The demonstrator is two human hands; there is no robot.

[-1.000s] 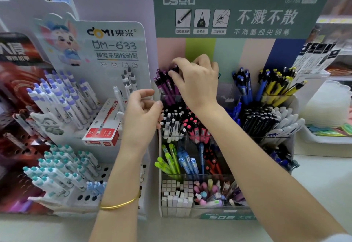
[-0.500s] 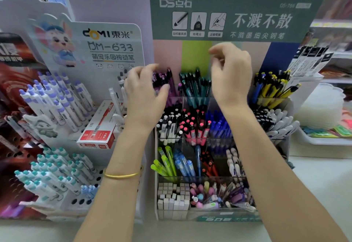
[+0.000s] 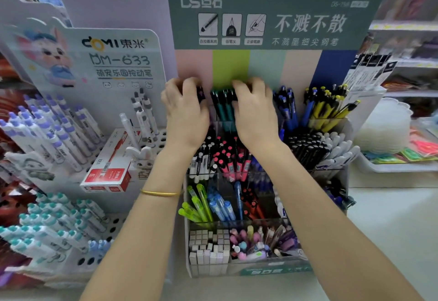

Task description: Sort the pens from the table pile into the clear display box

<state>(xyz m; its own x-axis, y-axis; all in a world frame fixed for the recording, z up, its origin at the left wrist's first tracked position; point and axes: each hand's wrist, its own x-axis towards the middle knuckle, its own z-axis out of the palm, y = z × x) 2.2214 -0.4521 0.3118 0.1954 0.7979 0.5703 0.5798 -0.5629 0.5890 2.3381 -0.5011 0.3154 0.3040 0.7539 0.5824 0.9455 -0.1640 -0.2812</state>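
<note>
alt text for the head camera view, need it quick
Two bare hands reach into the back row of a tiered clear display box, left hand and right hand curled over pen tops by the teal pens. Colour-sorted pens fill its compartments; a white pen stand sits left.

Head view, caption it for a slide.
Left hand over purple pens, right hand over teal pens, top row of the clear display box.

Reaching toward 12 o'clock with both forearms, converging. Holding left hand (image 3: 184,113) and right hand (image 3: 256,111) palms down, just apart, fingers (image 3: 258,85) curled forward, tips hidden.
</note>
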